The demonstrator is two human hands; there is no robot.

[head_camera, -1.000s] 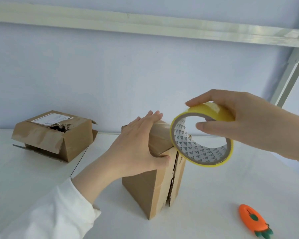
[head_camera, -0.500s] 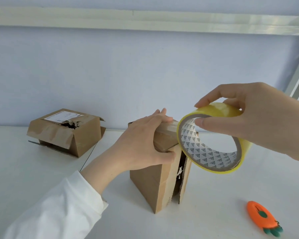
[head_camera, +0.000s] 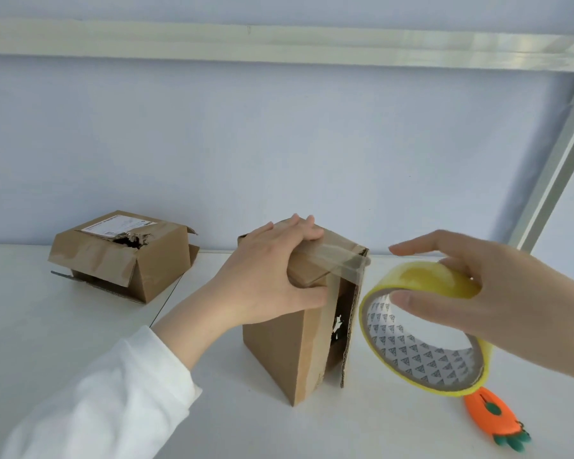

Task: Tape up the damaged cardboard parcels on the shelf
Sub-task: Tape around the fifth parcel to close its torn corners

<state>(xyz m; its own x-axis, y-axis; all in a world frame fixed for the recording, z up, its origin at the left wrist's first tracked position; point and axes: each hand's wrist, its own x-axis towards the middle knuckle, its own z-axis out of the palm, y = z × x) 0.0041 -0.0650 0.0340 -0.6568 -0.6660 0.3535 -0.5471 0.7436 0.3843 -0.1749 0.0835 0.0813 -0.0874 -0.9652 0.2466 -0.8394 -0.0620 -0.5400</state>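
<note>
White shelf: left hand is clamping the parcel, right hand beside it is gripping the tape roll; slack strip could wrinkle.

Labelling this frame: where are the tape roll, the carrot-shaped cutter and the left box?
tape roll [head_camera: 424,281]: head view, yellow outer band.
carrot-shaped cutter [head_camera: 487,425]: head view, orange body.
left box [head_camera: 163,265]: head view, right side wall.

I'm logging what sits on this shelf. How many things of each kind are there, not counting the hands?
Cardboard parcels: 2
Tape roll: 1
Carrot-shaped cutter: 1
Total: 4
</note>
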